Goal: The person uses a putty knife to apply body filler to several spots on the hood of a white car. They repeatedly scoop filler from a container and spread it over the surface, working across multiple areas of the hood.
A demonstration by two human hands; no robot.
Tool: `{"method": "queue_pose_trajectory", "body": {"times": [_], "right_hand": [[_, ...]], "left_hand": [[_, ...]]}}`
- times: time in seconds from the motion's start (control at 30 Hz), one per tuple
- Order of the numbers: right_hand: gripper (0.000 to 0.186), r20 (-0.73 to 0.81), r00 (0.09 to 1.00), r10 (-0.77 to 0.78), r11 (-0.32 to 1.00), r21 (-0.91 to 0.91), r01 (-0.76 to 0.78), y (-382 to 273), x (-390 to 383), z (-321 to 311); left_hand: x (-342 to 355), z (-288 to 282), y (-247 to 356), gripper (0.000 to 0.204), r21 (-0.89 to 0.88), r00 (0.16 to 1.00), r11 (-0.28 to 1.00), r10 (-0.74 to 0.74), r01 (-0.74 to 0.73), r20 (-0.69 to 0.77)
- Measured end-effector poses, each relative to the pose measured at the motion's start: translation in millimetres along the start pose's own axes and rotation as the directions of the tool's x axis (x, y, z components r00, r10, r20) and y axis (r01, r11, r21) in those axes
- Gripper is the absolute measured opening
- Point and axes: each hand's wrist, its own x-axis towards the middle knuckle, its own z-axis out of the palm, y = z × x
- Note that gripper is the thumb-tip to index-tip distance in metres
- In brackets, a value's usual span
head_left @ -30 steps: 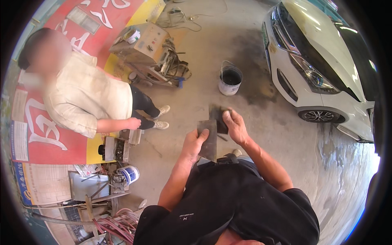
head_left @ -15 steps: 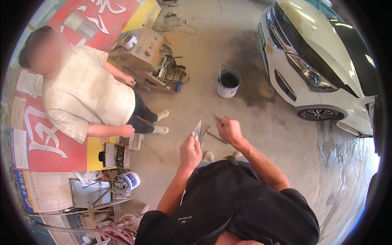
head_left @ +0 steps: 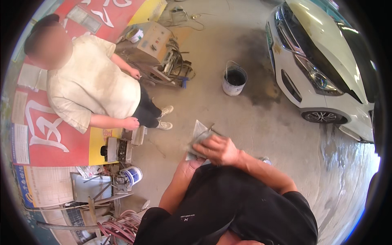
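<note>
My left hand [head_left: 191, 165] is closed around the lower end of a thin grey-white sheet [head_left: 199, 128], whose pointed corner sticks up past my fingers. Across the sheet lies my right hand [head_left: 217, 149], its fingers bent over a darker grey part of it. That hand is slightly blurred and covers most of the sheet, so whether the sheet is folded or a second piece lies there is hidden. Just beyond my hands, partly covered, a T-shaped tool [head_left: 219, 132] rests on the concrete floor.
A bucket [head_left: 234, 81] with dark contents stands ahead. At the right is a white car [head_left: 322, 61]. Another person [head_left: 94, 81] stands at the left, near a machine [head_left: 151, 41] with cables. Lower left are a white pail [head_left: 131, 175] and a heap of reddish hoses [head_left: 120, 225].
My right hand has swung left and toward me, from apart onto the sheet in my left hand. My left hand has come lower and nearer my body. The view has shifted slightly.
</note>
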Motion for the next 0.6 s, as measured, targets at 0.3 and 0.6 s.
{"method": "queue_pose_trajectory", "body": {"times": [0.3, 0.6], "right_hand": [[0.025, 0.008, 0.933, 0.361, 0.908, -0.233, -0.349, 59, -26, 30], [0.032, 0.306, 0.217, 0.927, -0.210, 0.902, -0.377, 85, -8, -9]], "left_hand": [[-1, -15, 13, 0.044, 0.142, 0.785, 0.949, -0.312, 0.280, 0.535], [-7, 40, 4, 0.104, 0.299, 0.894, 0.947, -0.030, -0.118, 0.447]]}}
